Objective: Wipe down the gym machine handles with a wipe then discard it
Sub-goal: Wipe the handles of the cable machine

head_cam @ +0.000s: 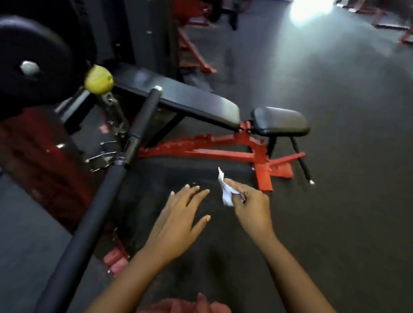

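White wipe (226, 192) pinched in right hand (252, 206).

One wide-angle camera, worn on the person's head, is looking forward and down across the gym floor (356, 177). Both forearms (302, 276) are showing from the bottom edge, putting the left hand (177, 221) and right hand (251, 205) close to the lens at lower centre. The black bar handle (101, 194) is running from bottom left toward the middle, the bench (182, 97) is lying farther off at centre, and the machines (194, 6) along the top edge are showing blurred
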Demonstrator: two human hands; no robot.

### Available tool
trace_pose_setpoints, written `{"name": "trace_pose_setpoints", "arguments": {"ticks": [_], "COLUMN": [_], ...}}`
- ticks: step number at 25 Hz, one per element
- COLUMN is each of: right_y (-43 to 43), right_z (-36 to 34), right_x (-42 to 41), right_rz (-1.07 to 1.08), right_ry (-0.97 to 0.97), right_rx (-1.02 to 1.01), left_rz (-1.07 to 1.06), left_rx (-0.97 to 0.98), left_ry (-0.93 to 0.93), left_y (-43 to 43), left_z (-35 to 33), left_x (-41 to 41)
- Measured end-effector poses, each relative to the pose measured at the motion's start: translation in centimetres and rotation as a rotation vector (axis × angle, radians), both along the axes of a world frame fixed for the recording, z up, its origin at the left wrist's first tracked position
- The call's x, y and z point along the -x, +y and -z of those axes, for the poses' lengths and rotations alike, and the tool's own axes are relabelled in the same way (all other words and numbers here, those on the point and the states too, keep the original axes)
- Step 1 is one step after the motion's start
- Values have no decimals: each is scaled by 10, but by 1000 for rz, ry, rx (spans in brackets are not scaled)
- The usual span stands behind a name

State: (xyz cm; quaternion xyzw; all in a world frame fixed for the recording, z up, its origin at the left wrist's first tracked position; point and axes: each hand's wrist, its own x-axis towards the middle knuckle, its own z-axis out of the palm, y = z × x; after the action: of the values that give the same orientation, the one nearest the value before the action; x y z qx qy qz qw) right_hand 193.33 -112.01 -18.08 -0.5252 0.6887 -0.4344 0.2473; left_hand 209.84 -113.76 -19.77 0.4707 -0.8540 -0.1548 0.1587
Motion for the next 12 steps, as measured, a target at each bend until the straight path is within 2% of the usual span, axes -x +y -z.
{"name": "trace_pose_setpoints", "arguments": {"ticks": [4,9,12], "right_y": [-65,-100,-111], "right_z": [-25,-41,-48], "right_x": [-10,-51,-67], "right_rz": [-297,-799,-1055], "right_ry": [7,-132,-189], "right_rx": [128,210,214], "left_rz": [-251,-716,-979], "left_rx": [261,354,310], "left_ry": [-161,-250,-324], "left_y": [-3,42,61], "left_z": [-23,-42,-45], "left_x": [-25,-42,-40]}}
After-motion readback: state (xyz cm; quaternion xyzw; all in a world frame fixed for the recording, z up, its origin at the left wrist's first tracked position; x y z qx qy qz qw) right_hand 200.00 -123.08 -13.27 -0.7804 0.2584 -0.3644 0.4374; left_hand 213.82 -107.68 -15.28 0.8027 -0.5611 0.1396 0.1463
